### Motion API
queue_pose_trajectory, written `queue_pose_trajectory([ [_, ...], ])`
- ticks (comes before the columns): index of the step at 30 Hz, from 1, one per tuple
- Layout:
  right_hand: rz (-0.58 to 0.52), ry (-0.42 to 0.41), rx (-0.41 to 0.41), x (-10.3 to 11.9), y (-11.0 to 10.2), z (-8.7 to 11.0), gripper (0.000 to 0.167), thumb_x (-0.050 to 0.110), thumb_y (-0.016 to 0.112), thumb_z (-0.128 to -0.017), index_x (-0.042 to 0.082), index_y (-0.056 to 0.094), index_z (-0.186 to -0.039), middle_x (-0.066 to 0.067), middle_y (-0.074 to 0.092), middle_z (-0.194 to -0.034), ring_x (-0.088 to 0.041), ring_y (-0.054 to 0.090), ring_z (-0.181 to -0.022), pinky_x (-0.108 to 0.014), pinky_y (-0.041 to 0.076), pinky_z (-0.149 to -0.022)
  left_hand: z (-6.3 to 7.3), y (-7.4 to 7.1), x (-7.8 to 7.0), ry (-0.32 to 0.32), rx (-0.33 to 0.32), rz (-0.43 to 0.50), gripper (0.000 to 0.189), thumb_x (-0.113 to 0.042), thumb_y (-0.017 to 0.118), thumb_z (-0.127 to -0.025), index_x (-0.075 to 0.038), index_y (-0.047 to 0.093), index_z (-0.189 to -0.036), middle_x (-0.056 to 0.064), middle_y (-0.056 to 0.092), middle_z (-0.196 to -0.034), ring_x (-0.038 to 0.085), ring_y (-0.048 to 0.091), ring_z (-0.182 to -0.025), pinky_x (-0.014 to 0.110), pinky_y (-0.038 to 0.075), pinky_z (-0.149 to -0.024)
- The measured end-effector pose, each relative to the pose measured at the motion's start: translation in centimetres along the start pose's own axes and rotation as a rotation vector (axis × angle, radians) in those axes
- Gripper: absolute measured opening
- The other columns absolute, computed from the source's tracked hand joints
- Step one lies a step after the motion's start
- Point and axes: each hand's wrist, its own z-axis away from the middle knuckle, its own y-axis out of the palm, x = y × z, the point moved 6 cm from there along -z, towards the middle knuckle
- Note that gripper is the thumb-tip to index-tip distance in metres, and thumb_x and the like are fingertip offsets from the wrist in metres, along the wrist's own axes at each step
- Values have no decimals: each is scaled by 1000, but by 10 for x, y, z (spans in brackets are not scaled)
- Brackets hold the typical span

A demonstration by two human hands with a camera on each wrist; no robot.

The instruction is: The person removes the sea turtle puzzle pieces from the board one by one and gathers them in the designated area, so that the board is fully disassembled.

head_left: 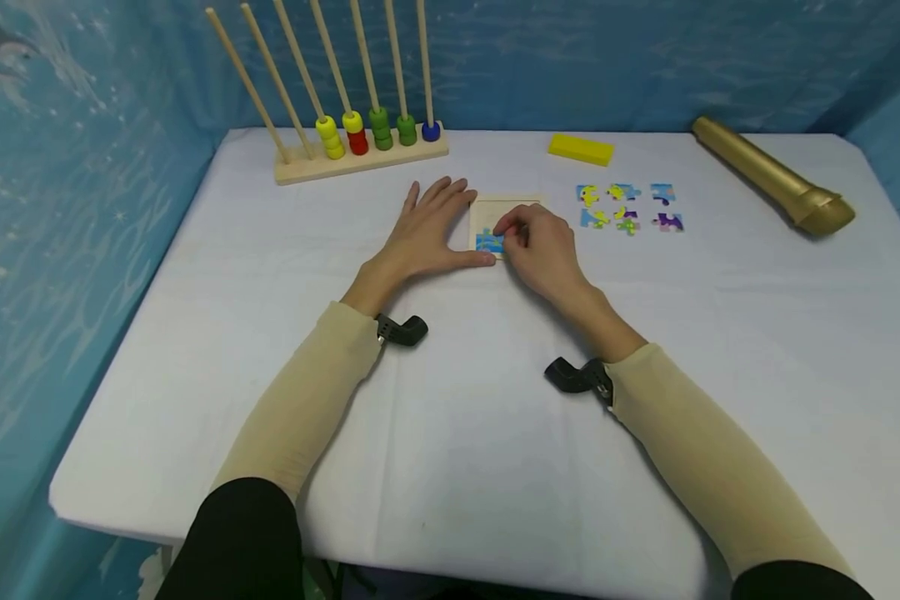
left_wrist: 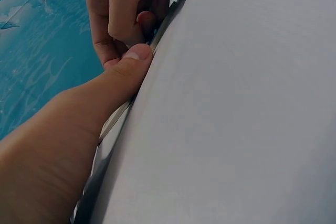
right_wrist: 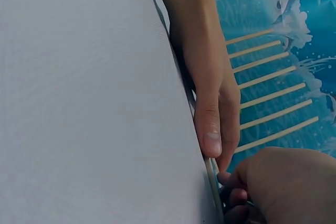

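A small wooden puzzle tray point(head_left: 506, 205) lies flat on the table, with blue jigsaw pieces point(head_left: 487, 242) in its lower left part. My left hand point(head_left: 423, 237) rests along the tray's left side, its fingers stretched forward and the thumb on the near edge. Curled over the tray's right part, my right hand point(head_left: 543, 250) pinches a jigsaw piece against the tray, mostly hidden by the fingers. In the left wrist view the left thumb point(left_wrist: 126, 72) touches the tray's edge. Several loose jigsaw pieces point(head_left: 594, 219) lie in two rows to the right.
A wooden bead abacus point(head_left: 360, 162) with upright rods stands at the back left. Behind the loose pieces lies a yellow block point(head_left: 581, 150). A gold microphone-shaped object point(head_left: 772, 177) lies at the back right. White cloth covers the table point(head_left: 465, 450).
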Motion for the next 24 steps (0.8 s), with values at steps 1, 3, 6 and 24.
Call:
queue_pose_trajectory([
  [1,16,1,12,1,1,0,22,-1,54,-94,-1,74,-102,-15,62,-93,-27,54,-81,-34,38,-76,0,0,0,2,-3,1,109,-79,69,-83,-21,32,-167,0,20,-177,20,6,-166,51,-11,-132],
  [3,52,8,34,1,2,-1,23,0,53,-95,-1,73,-104,-15,61,-94,-29,54,-84,-37,38,-77,-1,1,0,8,-8,-3,109,-80,69,-83,-21,32,-167,0,20,-177,20,6,-165,50,-11,-132],
  [6,104,24,64,1,3,0,24,1,51,-96,-1,72,-107,-15,59,-97,-31,55,-86,-42,40,-79,-2,2,-1,20,-12,-9,109,-81,68,-83,-21,32,-167,1,20,-177,19,6,-165,47,-9,-133],
  [24,134,21,102,3,8,-2,23,6,50,-97,0,68,-110,-14,56,-100,-30,56,-90,-46,44,-80,-1,3,2,12,-2,8,109,-78,70,-84,-19,31,-167,3,19,-177,21,5,-166,40,-2,-134],
])
